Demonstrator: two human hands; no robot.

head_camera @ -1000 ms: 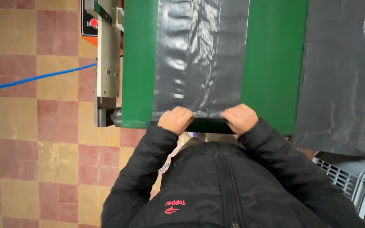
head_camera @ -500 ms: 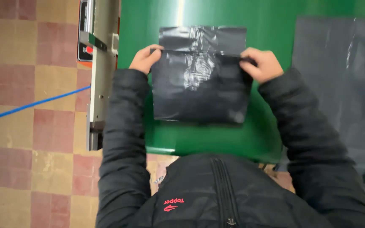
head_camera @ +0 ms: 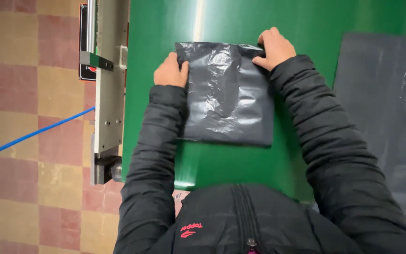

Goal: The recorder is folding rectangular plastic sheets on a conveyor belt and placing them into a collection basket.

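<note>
Gripping the top corners of a folded black plastic bag (head_camera: pixel 226 94), the left hand (head_camera: pixel 170 71) and right hand (head_camera: pixel 273 47) were closed; bare green belt (head_camera: pixel 222 164) was seen around it.

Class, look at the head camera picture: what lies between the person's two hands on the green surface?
In the head view, the folded black plastic bag spans between the left hand and right hand.

I see my left hand (head_camera: pixel 171 71) pressed on the top left corner of a folded black plastic bag (head_camera: pixel 226 94), and my right hand (head_camera: pixel 273 47) gripping its top right corner. The bag lies flat on the green conveyor belt (head_camera: pixel 165 28). More black sheeting (head_camera: pixel 381 103) lies right; a blue cable (head_camera: pixel 29 136) crosses the checkered floor (head_camera: pixel 24 197).
</note>
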